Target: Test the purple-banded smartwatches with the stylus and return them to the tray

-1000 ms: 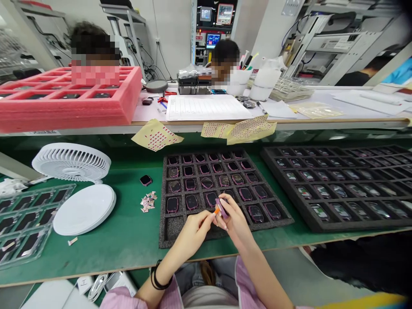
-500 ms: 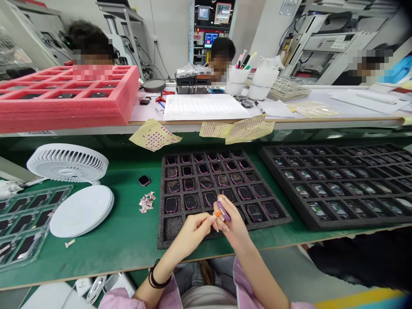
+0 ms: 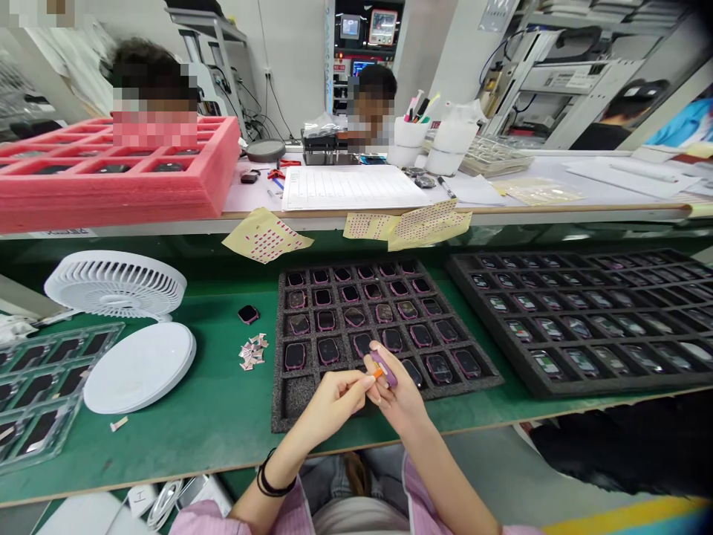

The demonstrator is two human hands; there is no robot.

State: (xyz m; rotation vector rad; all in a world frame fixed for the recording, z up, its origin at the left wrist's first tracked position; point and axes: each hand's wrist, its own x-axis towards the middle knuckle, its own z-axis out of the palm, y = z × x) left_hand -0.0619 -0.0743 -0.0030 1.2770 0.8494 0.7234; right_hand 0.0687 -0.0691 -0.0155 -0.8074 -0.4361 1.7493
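Observation:
My right hand (image 3: 402,397) grips a purple watch case (image 3: 385,369), turned so that its narrow side shows. From the other side my left hand (image 3: 333,401) pinches a small flat orange tool (image 3: 378,374), its tip against or very close to the case's side. Whether the two touch cannot be made out. Both hands are above the front of a dark foam tray (image 3: 295,397) with rows of purple-rimmed watches in its compartments. A single watch (image 3: 248,313) lies left of the tray, near a heap of small pale tabs (image 3: 253,351).
A second foam tray (image 3: 538,383) of watch parts stands right. To the left are a white fan (image 3: 139,368) and clear plastic trays (image 3: 72,379). Pink foam (image 3: 217,174) rests on the shelf, with sticker sheets (image 3: 267,236) hanging from its edge. Co-workers sit beyond.
Both hands stay together at the watch case, with only a slight shift. The view has moved a little, and the case appears slightly lower and further left.

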